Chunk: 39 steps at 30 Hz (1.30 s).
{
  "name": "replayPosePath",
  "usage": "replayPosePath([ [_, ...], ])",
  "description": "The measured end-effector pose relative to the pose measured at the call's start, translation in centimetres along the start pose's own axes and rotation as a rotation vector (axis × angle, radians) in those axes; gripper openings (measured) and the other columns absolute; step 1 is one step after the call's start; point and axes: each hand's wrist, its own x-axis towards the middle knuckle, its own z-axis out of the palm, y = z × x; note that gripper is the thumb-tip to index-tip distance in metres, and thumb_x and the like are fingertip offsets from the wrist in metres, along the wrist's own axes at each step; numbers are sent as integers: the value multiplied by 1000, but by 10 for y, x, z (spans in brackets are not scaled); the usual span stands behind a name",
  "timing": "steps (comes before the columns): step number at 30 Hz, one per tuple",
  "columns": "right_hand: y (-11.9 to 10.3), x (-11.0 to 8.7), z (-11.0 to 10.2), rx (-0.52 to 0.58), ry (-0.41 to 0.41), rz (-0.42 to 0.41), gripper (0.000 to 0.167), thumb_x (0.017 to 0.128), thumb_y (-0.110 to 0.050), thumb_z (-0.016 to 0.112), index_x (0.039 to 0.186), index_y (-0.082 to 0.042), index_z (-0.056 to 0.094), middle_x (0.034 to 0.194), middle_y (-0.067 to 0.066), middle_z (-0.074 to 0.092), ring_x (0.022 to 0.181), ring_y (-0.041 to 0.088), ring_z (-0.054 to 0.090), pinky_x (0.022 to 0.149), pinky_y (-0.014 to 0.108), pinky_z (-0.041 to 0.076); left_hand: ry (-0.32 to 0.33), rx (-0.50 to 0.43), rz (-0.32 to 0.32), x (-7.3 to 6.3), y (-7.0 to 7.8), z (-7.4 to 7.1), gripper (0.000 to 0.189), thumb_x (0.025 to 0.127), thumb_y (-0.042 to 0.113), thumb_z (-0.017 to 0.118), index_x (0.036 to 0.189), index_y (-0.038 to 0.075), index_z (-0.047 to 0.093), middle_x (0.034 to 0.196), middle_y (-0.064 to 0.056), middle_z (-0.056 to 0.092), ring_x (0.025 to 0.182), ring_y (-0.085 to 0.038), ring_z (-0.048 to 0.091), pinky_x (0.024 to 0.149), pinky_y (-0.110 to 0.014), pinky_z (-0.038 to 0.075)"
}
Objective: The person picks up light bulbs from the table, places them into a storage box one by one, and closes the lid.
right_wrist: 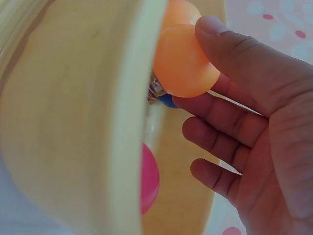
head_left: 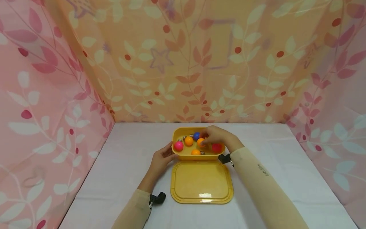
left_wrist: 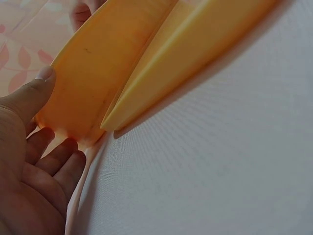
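In the head view, a yellow plastic box [head_left: 187, 157] holds several coloured light bulbs with metal screw bases. My right hand [head_left: 215, 135] reaches over its right part and pinches an orange bulb [right_wrist: 186, 61] between thumb and forefinger; the other fingers are loosely bent. A blue bulb [head_left: 196, 135], another orange bulb [head_left: 188, 141] and a pink bulb [head_left: 178, 146] lie to its left. Near the front wall lies one more orange bulb [head_left: 195, 152], and a red-pink bulb [head_left: 216, 147] sits under my right wrist. My left hand [head_left: 160, 159] holds the box's left front corner, thumb against the outer wall [left_wrist: 93, 68].
A yellow lid [head_left: 202, 183] lies flat on the white tablecloth [head_left: 128, 140], directly in front of the box. Behind the table hangs a patterned curtain [head_left: 177, 79], with pink leaf-print cloth [head_left: 37, 121] at both sides.
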Motion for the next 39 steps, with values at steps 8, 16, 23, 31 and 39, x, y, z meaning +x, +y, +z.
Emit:
replayPosePath([
  [8,-2,3,1,-32,18,-36,35,89,-34,82,116,-12,76,109,0,73,102,23,61,104,45,50,-8,-24,-16,0,3,-1,74,88,22,83,153,21,49,153,-2,53,135,-19,58,103,-24,51],
  [16,-6,-8,-5,-48,55,-59,38,90,-36,80,120,-13,75,116,0,72,105,20,63,106,43,52,-4,-13,-42,0,3,2,73,89,17,82,154,20,48,154,-3,53,136,-19,57,104,-23,50],
  [23,-17,-20,-16,-108,89,-116,39,92,-35,78,121,-9,74,122,9,72,121,33,63,109,51,50,10,8,-20,0,1,1,73,88,21,83,153,23,50,150,-4,56,134,-18,58,103,-24,51],
  [31,-21,-37,-21,-180,163,-176,34,91,-34,80,118,-13,77,118,4,75,117,25,64,109,48,50,6,0,-32,-1,2,1,74,88,23,83,153,24,50,153,2,54,134,-16,58,103,-23,51],
  [39,-23,-60,-23,-222,230,-180,31,90,-34,81,115,-16,77,116,2,74,111,22,62,103,45,53,-2,-6,-28,-1,3,0,75,87,25,83,154,24,49,153,1,54,134,-16,58,102,-23,51],
])
